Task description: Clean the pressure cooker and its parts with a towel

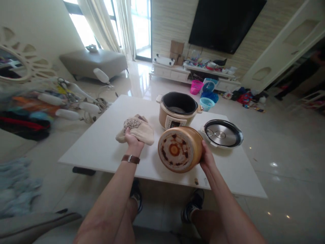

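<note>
My right hand grips the rim of a golden inner pot, tilted on its side so its stained, scorched bottom faces me. My left hand is closed on a beige patterned cloth that rests on the white table, just left of the pot. A brown watch strap sits on my left wrist. Behind the pot stands the beige rice cooker body, open and dark inside. Its round lid lies flat on the table to the right.
A rack with white rods and clutter stands left of the table. A grey ottoman, a TV console and plastic baskets lie beyond on the glossy floor. My knees and shoes show under the table's near edge.
</note>
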Tool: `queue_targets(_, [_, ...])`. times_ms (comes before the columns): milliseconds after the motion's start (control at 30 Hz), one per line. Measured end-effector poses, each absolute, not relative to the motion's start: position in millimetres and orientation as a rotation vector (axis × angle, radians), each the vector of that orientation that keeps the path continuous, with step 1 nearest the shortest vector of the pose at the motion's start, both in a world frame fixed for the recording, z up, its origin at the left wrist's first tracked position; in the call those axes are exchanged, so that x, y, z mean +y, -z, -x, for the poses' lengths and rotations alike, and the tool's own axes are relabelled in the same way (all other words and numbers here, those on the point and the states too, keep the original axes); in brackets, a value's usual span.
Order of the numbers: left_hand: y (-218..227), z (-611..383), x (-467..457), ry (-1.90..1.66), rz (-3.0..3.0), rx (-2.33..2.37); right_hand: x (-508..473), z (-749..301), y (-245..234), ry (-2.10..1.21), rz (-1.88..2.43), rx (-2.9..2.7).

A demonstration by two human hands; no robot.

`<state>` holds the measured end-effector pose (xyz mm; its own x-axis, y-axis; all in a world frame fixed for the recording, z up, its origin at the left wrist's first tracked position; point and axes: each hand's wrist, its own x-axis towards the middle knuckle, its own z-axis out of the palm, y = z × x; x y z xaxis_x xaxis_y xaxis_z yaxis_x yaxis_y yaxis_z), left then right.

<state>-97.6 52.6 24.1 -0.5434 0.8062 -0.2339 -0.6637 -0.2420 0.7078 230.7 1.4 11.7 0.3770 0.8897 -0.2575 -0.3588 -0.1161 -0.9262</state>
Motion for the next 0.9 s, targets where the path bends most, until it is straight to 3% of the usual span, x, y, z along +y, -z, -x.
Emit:
queue_targets(133, [-33.0, 134.3, 47.3, -2.101, -0.247, 0.991, -20.1, -206.7, -36.7, -1.132, 1.35, -0.79])
queue_targets(400, [-28.3, 207.0, 41.2, -2.38, -0.439, 1.359, -12.5, -92.5, -62.9, -0.293, 1.254, -1.958])
queue_targets(600, [-22.4, 224.6, 42.9, -2.56, -0.223, 1.19, 57.9, -0.1, -43.0, 0.057, 0.983, -2.394])
queue_targets(900, [-37.9, 216.5, 41.9, -2.526, 0.105, 0.944, 118.1, 89.1, 8.1, 0.094, 1.109, -2.498])
